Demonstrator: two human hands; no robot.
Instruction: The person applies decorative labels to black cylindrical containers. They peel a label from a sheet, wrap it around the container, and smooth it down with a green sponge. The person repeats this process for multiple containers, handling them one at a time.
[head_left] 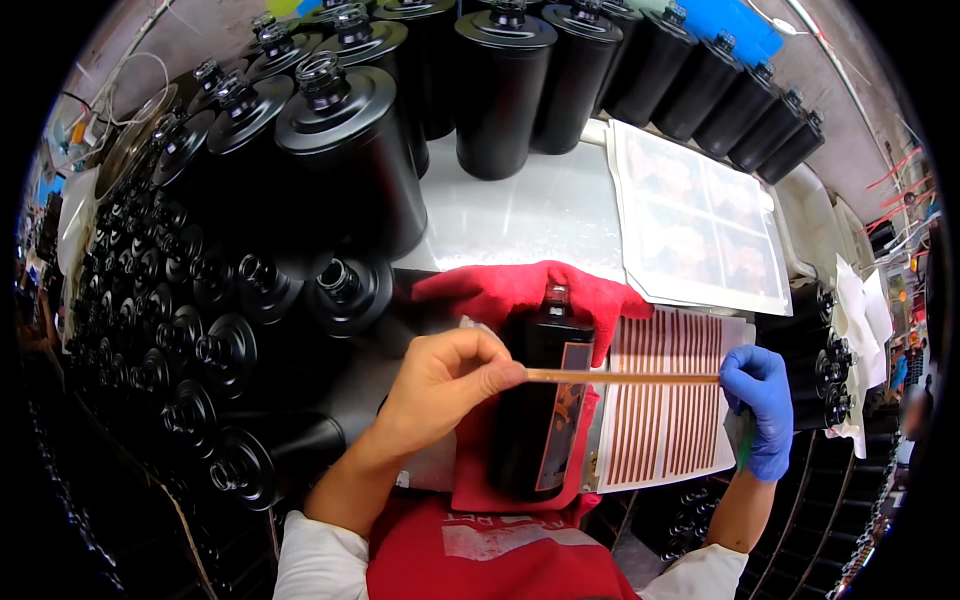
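Strip [620, 377], narrow and brown, is stretching taut between both hands. The left hand [450, 385], bare, is pinching one end between thumb and finger; the right hand [757, 405], blue-gloved, is gripping the other, fingers curled in. A black bottle [520, 430] with a patterned label is lying on red cloth [520, 285], just right of the left hand. The strip is crossing above it; contact cannot be determined. A sheet of brown strips [670, 440] is lying just left of the right hand.

strip [625, 378]: ends hidden by fingers [500, 377] | apron [480, 580]: cut off below | white sheet [700, 222]: print blurred
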